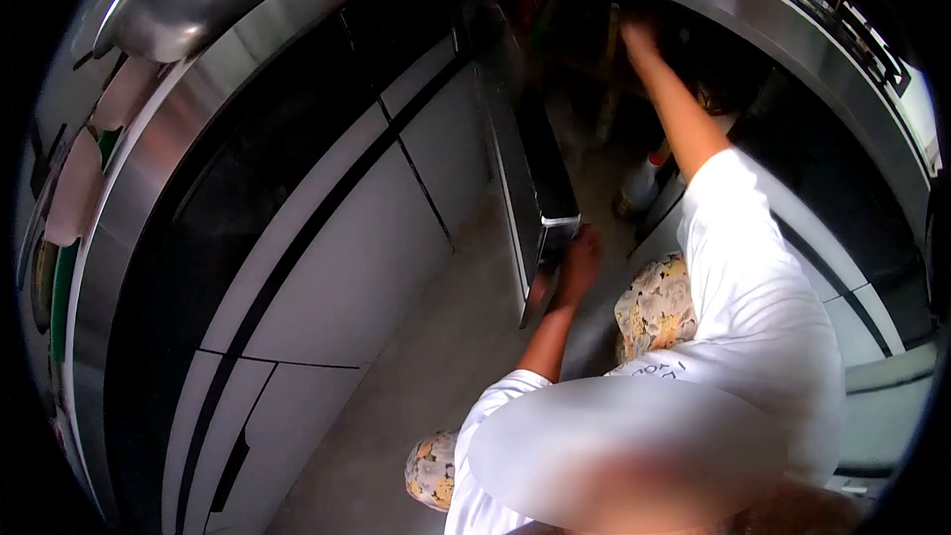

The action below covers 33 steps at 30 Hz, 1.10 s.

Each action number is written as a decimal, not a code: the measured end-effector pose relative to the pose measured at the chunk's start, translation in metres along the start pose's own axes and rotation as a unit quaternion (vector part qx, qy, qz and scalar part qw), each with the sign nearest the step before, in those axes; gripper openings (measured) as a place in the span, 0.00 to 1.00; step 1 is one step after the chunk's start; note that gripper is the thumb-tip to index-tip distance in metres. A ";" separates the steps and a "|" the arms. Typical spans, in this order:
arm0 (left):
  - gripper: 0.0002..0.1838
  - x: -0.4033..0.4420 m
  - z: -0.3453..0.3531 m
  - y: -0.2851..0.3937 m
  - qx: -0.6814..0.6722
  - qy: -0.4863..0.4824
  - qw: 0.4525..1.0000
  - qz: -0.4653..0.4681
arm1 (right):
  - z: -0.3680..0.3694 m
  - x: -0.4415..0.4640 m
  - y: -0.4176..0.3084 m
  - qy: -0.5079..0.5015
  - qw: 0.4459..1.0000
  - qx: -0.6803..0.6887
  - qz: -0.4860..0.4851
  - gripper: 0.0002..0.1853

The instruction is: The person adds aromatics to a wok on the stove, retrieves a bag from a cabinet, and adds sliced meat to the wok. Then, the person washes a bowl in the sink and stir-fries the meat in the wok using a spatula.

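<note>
My left hand (582,256) grips the outer end of an open cabinet door (535,178), its fingers folded against the edge. The door has a black face with a pale metal trim. My right hand (639,38) reaches deep into the dark cabinet under the counter. Its fingers are lost in shadow, so whether they hold anything is unclear. Close beside it stands a thin yellowish upright strip (612,35). Lower down, near the cabinet opening, is a bottle (639,186) with a red top.
Closed white and black cabinet fronts (307,267) run along the left. Above them curves a steel counter edge (149,178), with a large metal pan (198,0) on top. A stove (852,20) sits at upper right. Grey floor (396,367) lies below.
</note>
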State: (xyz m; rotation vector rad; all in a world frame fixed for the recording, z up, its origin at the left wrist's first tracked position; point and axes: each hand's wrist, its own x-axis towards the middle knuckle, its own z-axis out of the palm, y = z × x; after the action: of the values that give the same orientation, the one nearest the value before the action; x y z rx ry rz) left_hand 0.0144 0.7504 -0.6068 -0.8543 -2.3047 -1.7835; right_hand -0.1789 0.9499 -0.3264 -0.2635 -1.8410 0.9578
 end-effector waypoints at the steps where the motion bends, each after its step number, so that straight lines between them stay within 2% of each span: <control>1: 0.14 -0.001 0.003 0.000 0.030 -0.028 0.999 -0.007 | -0.011 -0.023 -0.017 -0.077 0.995 0.062 0.006 0.13; 3: 0.14 -0.003 0.011 -0.002 0.090 -0.090 0.992 -0.018 | -0.038 -0.080 -0.053 -0.254 0.945 0.206 0.005 0.09; 4: 0.14 -0.006 0.013 0.003 0.139 -0.155 0.978 -0.027 | -0.059 -0.121 -0.085 -0.351 0.923 0.157 0.013 0.05; 5: 0.15 -0.011 0.015 0.011 0.188 -0.221 0.956 -0.038 | -0.071 -0.154 -0.075 -0.490 0.862 0.106 -0.076 0.06; 6: 0.15 -0.016 0.017 0.018 0.235 -0.288 0.928 -0.042 | -0.084 -0.184 -0.082 -0.621 0.766 0.089 -0.141 0.09; 8: 0.15 -0.030 0.020 0.024 0.277 -0.384 0.880 -0.015 | -0.111 -0.244 -0.095 -0.839 0.480 0.091 -0.240 0.17; 9: 0.16 -0.037 0.025 0.023 0.282 -0.417 0.864 0.001 | -0.110 -0.293 -0.074 -0.856 0.435 0.230 -0.159 0.17; 10: 0.16 -0.044 0.030 0.020 0.279 -0.441 0.853 0.013 | -0.118 -0.309 -0.096 -0.847 0.439 0.204 -0.218 0.16; 12: 0.16 -0.058 0.045 0.010 0.271 -0.482 0.833 0.038 | -0.111 -0.333 -0.118 -0.867 0.433 0.196 -0.150 0.23; 15: 0.17 -0.076 0.066 -0.008 0.250 -0.520 0.814 0.065 | -0.100 -0.354 -0.128 -0.752 0.593 0.286 0.005 0.34; 18: 0.18 -0.091 0.082 -0.029 0.229 -0.535 0.808 0.084 | -0.111 -0.353 -0.122 -0.739 0.633 0.232 -0.016 0.42; 21: 0.19 -0.101 0.096 -0.047 0.210 -0.540 0.808 0.101 | -0.143 -0.334 -0.113 -0.712 0.676 0.176 0.074 0.41; 23: 0.20 -0.107 0.105 -0.056 0.192 -0.540 0.812 0.110 | -0.162 -0.324 -0.080 -0.653 0.742 0.139 0.066 0.39; 25: 0.20 -0.111 0.109 -0.063 0.180 -0.539 0.814 0.119 | -0.178 -0.302 -0.053 -0.569 0.791 0.119 0.191 0.35; 27: 0.19 -0.111 0.106 -0.053 0.209 -0.556 0.801 0.082 | -0.179 -0.277 0.009 -0.449 0.852 0.165 0.212 0.28; 29: 0.17 -0.100 0.092 -0.030 0.218 -0.570 0.787 0.083 | -0.182 -0.238 0.034 -0.384 0.898 0.083 0.196 0.21; 30: 0.16 -0.095 0.087 -0.023 0.224 -0.576 0.782 0.081 | -0.178 -0.226 0.045 -0.327 0.922 0.081 0.193 0.14; 33: 0.14 -0.090 0.103 -0.046 0.191 -0.531 0.820 0.097 | -0.173 -0.214 0.038 -0.373 0.891 0.043 0.256 0.13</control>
State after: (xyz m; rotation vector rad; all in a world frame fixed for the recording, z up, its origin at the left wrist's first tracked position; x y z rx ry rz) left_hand 0.0934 0.8051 -0.7147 -2.2791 -2.7612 -0.6831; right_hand 0.0609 0.9399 -0.4663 -0.3708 -2.4748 1.6743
